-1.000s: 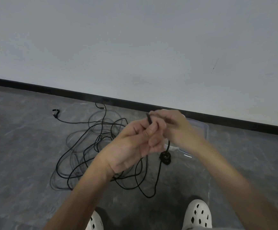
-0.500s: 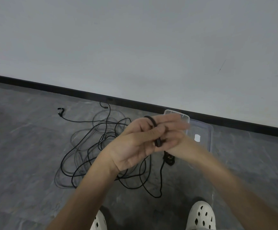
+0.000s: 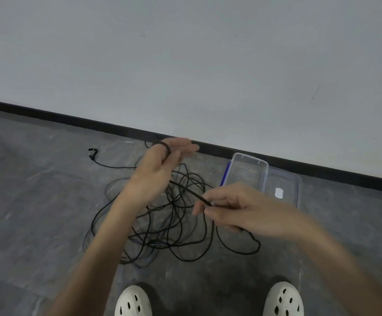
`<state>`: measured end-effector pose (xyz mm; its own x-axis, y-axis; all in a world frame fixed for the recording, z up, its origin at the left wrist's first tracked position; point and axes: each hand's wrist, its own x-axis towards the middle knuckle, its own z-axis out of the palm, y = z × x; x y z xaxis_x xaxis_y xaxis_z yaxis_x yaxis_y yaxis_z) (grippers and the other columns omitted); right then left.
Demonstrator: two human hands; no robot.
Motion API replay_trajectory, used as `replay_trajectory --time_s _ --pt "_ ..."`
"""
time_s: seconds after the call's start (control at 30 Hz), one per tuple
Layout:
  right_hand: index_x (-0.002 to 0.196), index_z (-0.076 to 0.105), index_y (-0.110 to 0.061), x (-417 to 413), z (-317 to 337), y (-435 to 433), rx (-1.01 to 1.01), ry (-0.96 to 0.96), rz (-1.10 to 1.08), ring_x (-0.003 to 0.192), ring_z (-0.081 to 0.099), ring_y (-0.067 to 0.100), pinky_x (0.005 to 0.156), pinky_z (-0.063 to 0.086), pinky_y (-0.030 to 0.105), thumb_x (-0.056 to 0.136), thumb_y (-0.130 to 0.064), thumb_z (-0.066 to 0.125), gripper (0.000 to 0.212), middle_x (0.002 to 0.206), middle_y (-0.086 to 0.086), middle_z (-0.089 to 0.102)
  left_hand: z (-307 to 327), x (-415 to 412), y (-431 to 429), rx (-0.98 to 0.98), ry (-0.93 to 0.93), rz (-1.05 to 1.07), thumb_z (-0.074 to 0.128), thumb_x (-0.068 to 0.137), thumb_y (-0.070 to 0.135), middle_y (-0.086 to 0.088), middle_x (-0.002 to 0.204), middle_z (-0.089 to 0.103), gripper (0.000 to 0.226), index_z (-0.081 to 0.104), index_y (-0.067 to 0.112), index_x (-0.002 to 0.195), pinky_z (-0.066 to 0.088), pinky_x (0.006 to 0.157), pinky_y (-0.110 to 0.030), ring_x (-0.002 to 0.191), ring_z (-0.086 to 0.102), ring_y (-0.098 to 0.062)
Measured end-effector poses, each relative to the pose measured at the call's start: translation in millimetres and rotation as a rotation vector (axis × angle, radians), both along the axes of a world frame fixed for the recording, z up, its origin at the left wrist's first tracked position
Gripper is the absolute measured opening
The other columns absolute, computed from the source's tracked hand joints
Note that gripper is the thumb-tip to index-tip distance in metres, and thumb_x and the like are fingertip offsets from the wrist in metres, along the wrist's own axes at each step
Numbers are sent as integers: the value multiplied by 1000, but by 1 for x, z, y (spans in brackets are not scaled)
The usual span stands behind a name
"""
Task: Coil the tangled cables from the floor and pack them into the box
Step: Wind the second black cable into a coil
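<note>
Left hand grips a loop of cable; right hand pinches it further along — feed even loops, let slack run free of the tangle.

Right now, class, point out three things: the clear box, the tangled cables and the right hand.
clear box (image 3: pixel 249 158): head view, on its far rim.
tangled cables (image 3: pixel 173 202): head view, on crossing strands in the heap's middle.
right hand (image 3: pixel 242 213): head view, on the middle of the hand.
</note>
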<state>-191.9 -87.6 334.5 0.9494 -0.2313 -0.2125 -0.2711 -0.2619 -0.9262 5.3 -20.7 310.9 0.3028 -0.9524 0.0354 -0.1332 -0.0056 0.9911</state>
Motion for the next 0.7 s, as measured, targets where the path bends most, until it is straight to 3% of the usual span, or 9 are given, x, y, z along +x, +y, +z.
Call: replay_trajectory --time_s 0.07,0.13,0.23,0.37,0.47,0.6,0.7 --pt "103 68 -18 -1 5 -2 -77 -86 -41 65 57 -10 63 41 5 99 -15 50 19 66 -28 60 -2 -4 2 123 -56 -134 33 102 -4 -10 114 69 29 54 3 120 48 98 -22 109 65 -14" --pt "98 70 -12 -5 10 -8 -120 -165 -134 75 61 -10 69 42 4 99 -11 50 20 74 -22 67 0 -13 3 231 -72 -292 35 103 1 -1 103 74 27 58 9 116 51 94 -21 100 68 -9" --pt "91 72 -6 -10 12 -20 -111 -228 -304 77 64 -1 73 44 8 99 -11 49 25 79 1 70 0 -29 2 269 149 -434 35 105 9 -3 86 74 25 58 6 112 53 79 -27 77 69 -15" --pt "85 73 -15 -12 9 -29 -107 -266 -507 68 51 6 62 37 14 97 -12 52 23 72 -5 65 -1 -46 -1 234 443 -491 35 99 30 -7 72 67 39 59 1 109 47 62 -24 57 57 -14" --pt "86 73 -11 -11 7 -31 -94 -306 -571 68 55 -2 63 39 9 95 -10 56 19 72 -15 67 1 -54 -2 225 516 -592 23 98 48 -1 65 62 59 63 5 106 44 55 -18 53 53 -9" --pt "83 72 -14 -9 4 -32 -92 -337 -600 68 58 -5 62 41 7 92 -10 61 14 73 -14 68 3 -61 2 179 489 -704 34 102 27 3 69 64 34 64 9 105 43 54 -14 56 52 -7" --pt "81 72 -18 -5 2 -29 -61 -319 -631 63 57 -6 59 40 6 89 -14 64 12 69 -16 68 7 -61 4 152 552 -752 36 101 23 1 77 67 31 63 8 105 46 60 -16 63 57 -9"
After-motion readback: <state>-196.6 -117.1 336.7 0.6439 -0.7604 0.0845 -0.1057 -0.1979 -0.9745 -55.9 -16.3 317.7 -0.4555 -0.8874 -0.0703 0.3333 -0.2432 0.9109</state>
